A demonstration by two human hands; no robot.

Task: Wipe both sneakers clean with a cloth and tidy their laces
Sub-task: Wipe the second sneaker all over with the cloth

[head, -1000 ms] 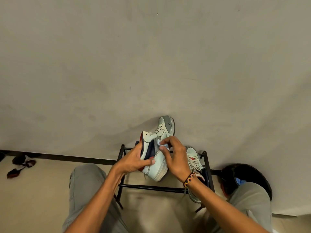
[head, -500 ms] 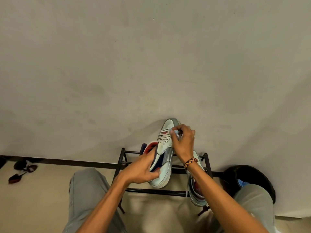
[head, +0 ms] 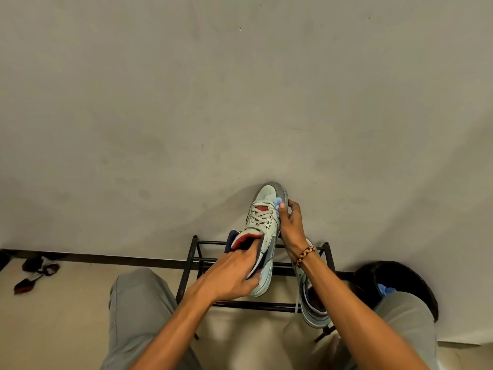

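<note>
Bare grey wall [head: 240, 102], dark skirting [head: 120, 257], beige floor [head: 66, 316], black metal rack [head: 192, 263].

Wall [head: 240, 102] close behind (rack [head: 197, 263] below)

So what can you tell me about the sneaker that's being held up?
The held sneaker is pale mint-white, leather-like, with a grey toe cap, grey laces, a red tongue patch, a red and navy lining and a thick pale sole. It is raised above the black rack, toe pointing at the wall. The left hand grips its heel and collar; the right hand presses a small blue cloth against its toe side.
</note>
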